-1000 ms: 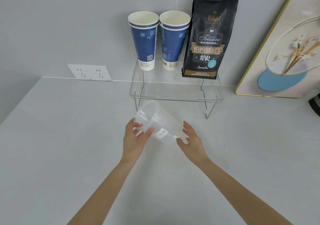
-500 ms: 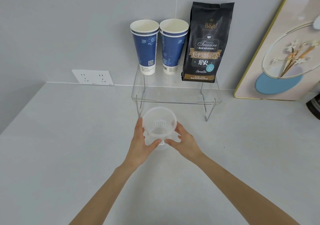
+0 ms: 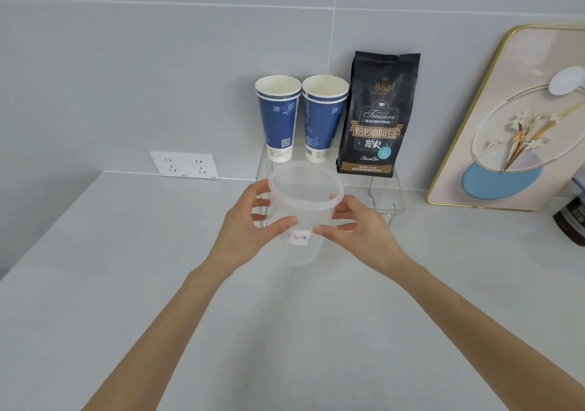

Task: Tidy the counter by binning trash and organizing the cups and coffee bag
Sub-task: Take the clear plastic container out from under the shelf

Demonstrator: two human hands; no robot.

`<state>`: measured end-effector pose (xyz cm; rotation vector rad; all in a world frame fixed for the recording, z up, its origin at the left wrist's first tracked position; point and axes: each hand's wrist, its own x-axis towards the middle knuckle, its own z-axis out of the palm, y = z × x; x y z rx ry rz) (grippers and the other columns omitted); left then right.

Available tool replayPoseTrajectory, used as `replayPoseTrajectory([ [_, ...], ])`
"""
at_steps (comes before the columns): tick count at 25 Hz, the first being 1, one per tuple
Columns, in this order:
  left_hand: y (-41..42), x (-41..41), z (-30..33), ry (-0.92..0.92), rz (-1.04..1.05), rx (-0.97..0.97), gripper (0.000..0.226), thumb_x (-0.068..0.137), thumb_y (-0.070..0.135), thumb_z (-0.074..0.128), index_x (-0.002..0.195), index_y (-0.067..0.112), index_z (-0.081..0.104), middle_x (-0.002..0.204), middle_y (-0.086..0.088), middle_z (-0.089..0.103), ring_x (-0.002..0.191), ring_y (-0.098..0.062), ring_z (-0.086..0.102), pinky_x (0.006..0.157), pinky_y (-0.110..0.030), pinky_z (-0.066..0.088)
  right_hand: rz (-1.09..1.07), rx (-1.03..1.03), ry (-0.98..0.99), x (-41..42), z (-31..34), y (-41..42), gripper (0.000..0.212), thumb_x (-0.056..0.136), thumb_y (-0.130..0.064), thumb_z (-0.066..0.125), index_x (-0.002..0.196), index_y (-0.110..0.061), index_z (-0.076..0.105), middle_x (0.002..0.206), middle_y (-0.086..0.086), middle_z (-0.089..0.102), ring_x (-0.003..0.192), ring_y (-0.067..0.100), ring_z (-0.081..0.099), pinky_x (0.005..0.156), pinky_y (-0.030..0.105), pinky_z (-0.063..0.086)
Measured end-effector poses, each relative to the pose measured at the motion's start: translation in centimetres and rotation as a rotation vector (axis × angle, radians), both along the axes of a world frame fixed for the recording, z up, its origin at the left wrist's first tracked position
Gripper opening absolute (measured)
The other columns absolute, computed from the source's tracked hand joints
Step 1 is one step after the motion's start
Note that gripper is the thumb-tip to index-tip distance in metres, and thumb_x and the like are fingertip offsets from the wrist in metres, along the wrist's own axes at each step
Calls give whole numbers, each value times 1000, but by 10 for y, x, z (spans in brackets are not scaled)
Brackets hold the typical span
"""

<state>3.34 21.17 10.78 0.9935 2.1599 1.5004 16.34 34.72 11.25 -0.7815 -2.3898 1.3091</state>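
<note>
Fingers of both my left hand and right hand clamp the clear cup, upright above the bench; the acrylic shelf lies just beyond, farther away.

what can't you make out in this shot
Head view only:
- The handwriting on the small white label of the clear plastic cup held between the left hand and the right hand: too small and blurred.
- The dark packet at the right: cut off by the frame edge.
- The front of the clear acrylic shelf: hidden behind cup and hands.
- The bin: out of frame.
</note>
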Motion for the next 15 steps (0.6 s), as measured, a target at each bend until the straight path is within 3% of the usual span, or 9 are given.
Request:
replayPoseTrajectory([
  [4,12,-23,36,55,13,68,61,74,20,72,127,20,41,117,13,49,103,-10,53,81,-15,48,-2,121,89,-27,33,13,59,73,-28,73,125,-13,49,120,3,61,104,10,55,90,30,51],
  [8,30,-51,52,90,-12,71,60,76,19,70,129,18,41,120,14,48,107,-10,52,83,-13,49,-24,181,124,-60,42,26,55,76,-26,71,124,-11,49,126,6,60,109,14,57,89,27,47],
  [10,40,-66,52,70,-28,67,61,77,18,69,130,18,40,122,13,47,111,-13,51,93,-24,46,-44,183,142,-77,39,34,56,76,-25,71,125,-11,49,127,8,60,116,19,56,95,32,48],
  [12,47,-80,45,38,-40,54,61,78,17,68,132,20,40,127,10,49,117,-15,51,99,-31,45,-41,176,115,-91,32,41,57,77,-25,71,126,-10,48,127,9,60,117,21,56,98,35,48],
  [15,52,-96,25,-2,-40,-8,62,79,18,68,133,22,39,139,2,48,123,-19,50,97,-31,44,-12,154,14,-106,15,46,58,78,-28,69,128,-10,46,128,9,60,118,22,56,97,32,45],
])
